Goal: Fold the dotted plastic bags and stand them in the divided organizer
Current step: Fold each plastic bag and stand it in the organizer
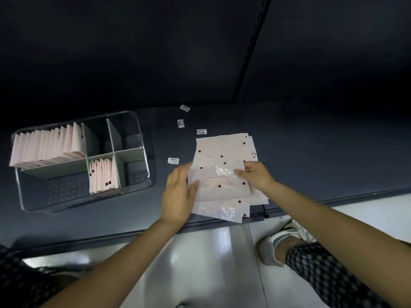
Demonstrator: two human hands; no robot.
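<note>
1. Folded pale pink dotted plastic bags point(47, 144) stand in the clear divided organizer point(142, 174) on the dark counter point(311, 152).
2. Right hand point(255, 175) pinches the top flat bag point(220, 178); left hand point(178, 196) lies flat on its edge.

The organizer point(82, 161) sits toward the counter's point(311, 152) left end, with folded bags point(47, 144) standing in its rear-left compartment and more point(103, 175) in its front-middle one. The flat bag stack point(224, 174) lies right of it at the front edge, loose labels point(181, 123) behind.
</note>
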